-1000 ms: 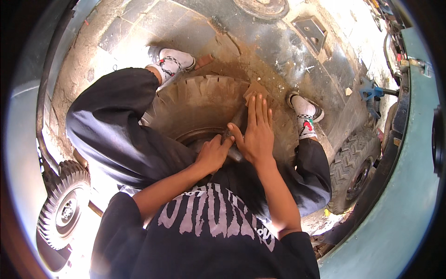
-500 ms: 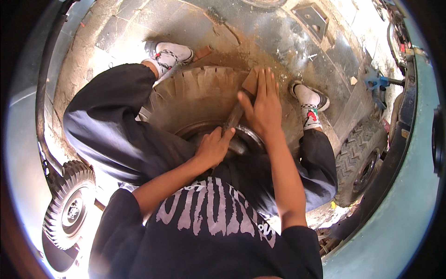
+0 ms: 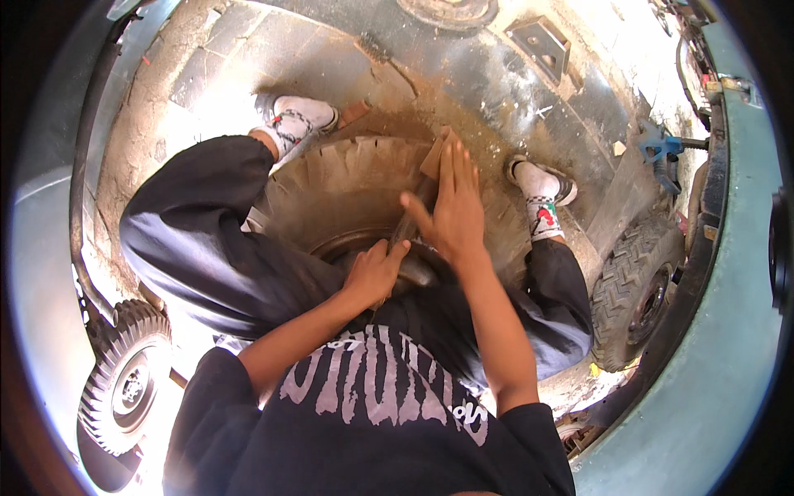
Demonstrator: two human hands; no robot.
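one clasped, one flat, over dusty rubber

the left hand [image 3: 374,273] curls tightly around a dark, narrow bar [image 3: 404,228] slanting above a big worn tire [image 3: 343,178]. the right hand [image 3: 453,213] is spread flat, fingers straight, against a brown sheet [image 3: 431,162] at the bar's far end. the tire's tread edge is blocky.

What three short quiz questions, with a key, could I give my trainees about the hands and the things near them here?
1. Which hand grips the dark bar?
2. True or false: the right hand is open.
3. What is seen beneath the bar? A, a bucket; B, a tyre; C, a ladder.

Key: 1, the left hand; 2, true; 3, B.
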